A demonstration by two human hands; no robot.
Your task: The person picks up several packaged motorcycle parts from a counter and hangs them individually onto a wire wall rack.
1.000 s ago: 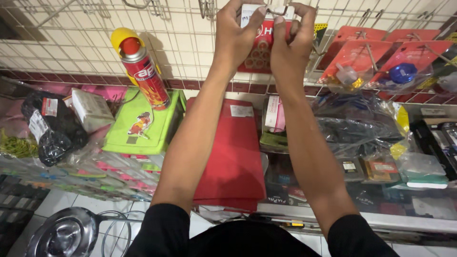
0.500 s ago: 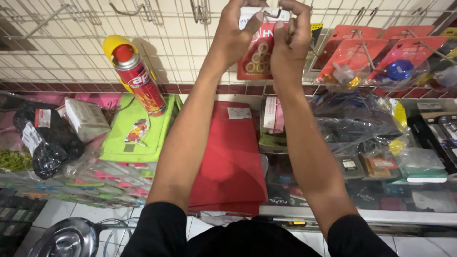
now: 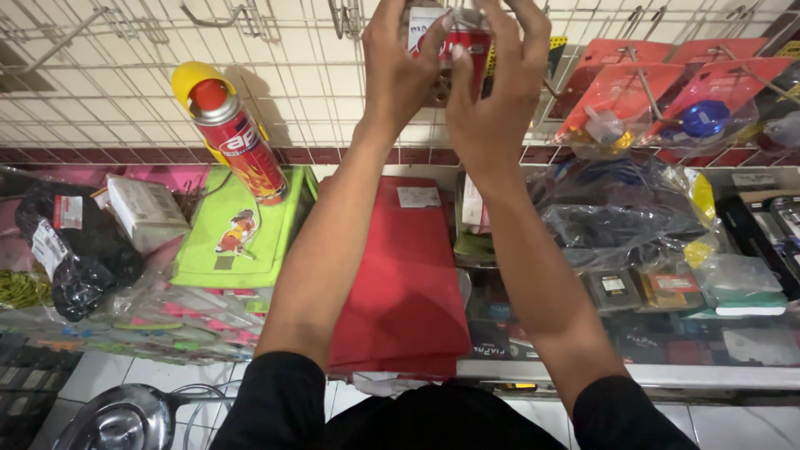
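Head view: red packet between both hands.

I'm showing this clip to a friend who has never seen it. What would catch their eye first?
Two bare arms reach up the middle, the left hand and right hand pinching a red carded packet against the white wire rack at the top. Left of them, a red spray can with a yellow cap leans on a lime-green tray. A red folder stack lies between the arms.
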